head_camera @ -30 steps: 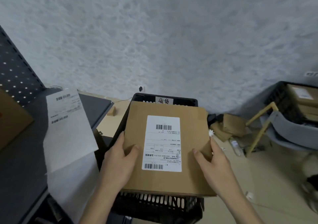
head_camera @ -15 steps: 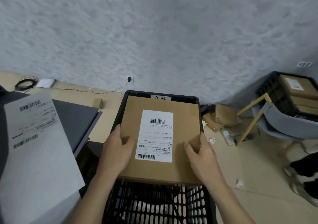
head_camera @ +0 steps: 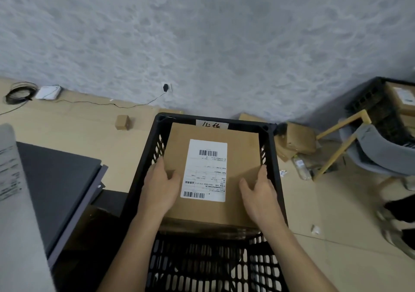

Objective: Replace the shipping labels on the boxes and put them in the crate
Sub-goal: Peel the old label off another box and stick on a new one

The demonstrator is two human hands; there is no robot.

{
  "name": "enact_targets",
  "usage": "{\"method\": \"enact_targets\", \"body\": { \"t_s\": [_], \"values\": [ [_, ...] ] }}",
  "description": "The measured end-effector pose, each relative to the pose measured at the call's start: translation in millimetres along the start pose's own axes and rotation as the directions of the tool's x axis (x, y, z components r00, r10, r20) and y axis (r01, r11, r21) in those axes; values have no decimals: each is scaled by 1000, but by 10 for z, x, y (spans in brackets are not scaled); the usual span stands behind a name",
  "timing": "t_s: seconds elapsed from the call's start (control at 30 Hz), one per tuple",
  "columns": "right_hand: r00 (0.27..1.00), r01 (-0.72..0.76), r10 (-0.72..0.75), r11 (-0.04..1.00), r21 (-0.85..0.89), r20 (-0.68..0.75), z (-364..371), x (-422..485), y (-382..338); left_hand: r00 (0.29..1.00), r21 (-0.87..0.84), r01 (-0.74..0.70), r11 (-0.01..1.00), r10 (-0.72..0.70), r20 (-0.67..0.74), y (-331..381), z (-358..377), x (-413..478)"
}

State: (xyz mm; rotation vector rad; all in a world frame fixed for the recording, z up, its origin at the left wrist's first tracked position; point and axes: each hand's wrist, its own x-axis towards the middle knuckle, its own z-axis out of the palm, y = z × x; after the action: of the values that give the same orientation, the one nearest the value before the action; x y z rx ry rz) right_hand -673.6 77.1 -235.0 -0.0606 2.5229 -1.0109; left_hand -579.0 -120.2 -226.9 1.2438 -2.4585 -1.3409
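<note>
A flat brown cardboard box (head_camera: 242, 154) with a white shipping label (head_camera: 205, 169) on top sits inside the black slatted crate (head_camera: 146, 159), toward its far end. My left hand (head_camera: 160, 186) grips the box's left edge, thumb on top. My right hand (head_camera: 260, 190) grips the right edge, thumb on top as well. Both forearms reach down into the crate. A white paper tag with handwriting (head_camera: 212, 124) is stuck on the crate's far rim.
A dark grey table (head_camera: 56, 190) stands at the left, with white label sheets (head_camera: 11, 175) at its near edge. A small carton (head_camera: 122, 122), flattened cardboard (head_camera: 298, 138), a bottle (head_camera: 302, 168), a grey chair (head_camera: 379, 154) and another black crate with boxes (head_camera: 386, 105) stand around.
The box has gone down from above the rim into the crate, both hands still on its sides. The camera has tilted down and closer to the crate.
</note>
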Motion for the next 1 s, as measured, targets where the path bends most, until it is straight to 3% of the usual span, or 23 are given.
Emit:
{"method": "enact_targets", "body": {
  "t_s": [0.6, 1.0],
  "values": [
    [1000, 18, -16, 998, -68, 22, 54, -3, -20, 1000, 112, 29, 993, -28, -10, -81, 78, 20],
    [963, 230, -258, 938, -259, -80, -89, -410, -234, 979, 205, -183, 962, 198, -56, 226, -111, -367]
  ]
}}
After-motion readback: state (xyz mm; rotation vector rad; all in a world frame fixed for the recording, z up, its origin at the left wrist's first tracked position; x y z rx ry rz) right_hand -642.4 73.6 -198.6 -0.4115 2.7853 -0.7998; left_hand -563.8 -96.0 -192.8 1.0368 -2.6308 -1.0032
